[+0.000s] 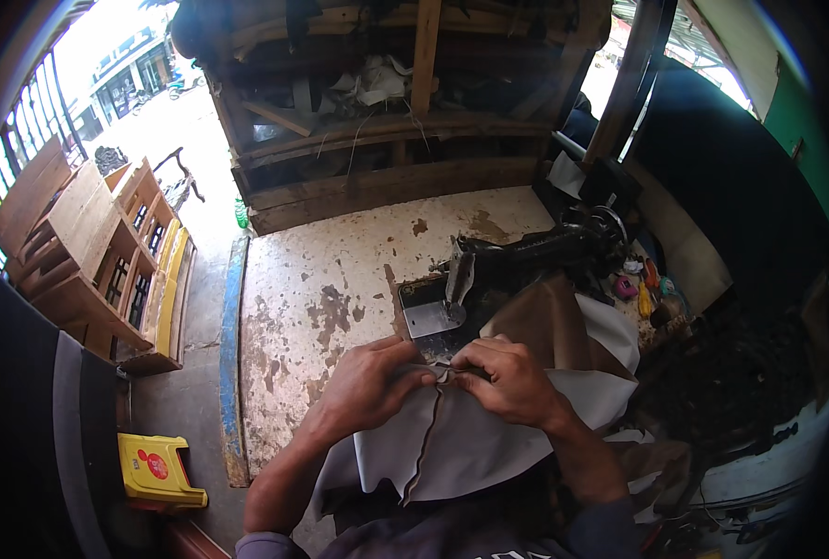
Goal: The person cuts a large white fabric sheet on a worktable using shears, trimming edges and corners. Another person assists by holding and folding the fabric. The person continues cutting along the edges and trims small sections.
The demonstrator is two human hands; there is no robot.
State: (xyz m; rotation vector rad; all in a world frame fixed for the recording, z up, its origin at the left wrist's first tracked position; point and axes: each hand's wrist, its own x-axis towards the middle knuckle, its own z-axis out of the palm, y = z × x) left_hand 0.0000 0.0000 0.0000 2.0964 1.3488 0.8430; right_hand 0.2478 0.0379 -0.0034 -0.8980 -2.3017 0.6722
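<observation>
Just on your side of the sewing machine [536, 250], your left hand [368, 380] and right hand [508, 374] pinch the grey fabric [503, 436] close together at its seam [422, 451], likely keeping the edges aligned while the rest drapes toward you.

Marks and lettering, as seen from the room; no wording reads clearly. One: low yellow moulded-plastic stool [174, 486], on the floor well to the left of the person's left hand [368, 380]; bears a round red printed label [156, 465] with paler marks inside, too small to tell. Two: dark cloth shirt [424, 538], nearer the body than both hands; bears white lettering [509, 556], only its upper part showing. Three: black metal sewing machine [526, 255], beyond the right hand [509, 377]; small gold-coloured emblem [412, 290] on its dark bed, just beyond the left hand, detail indistinct.
</observation>
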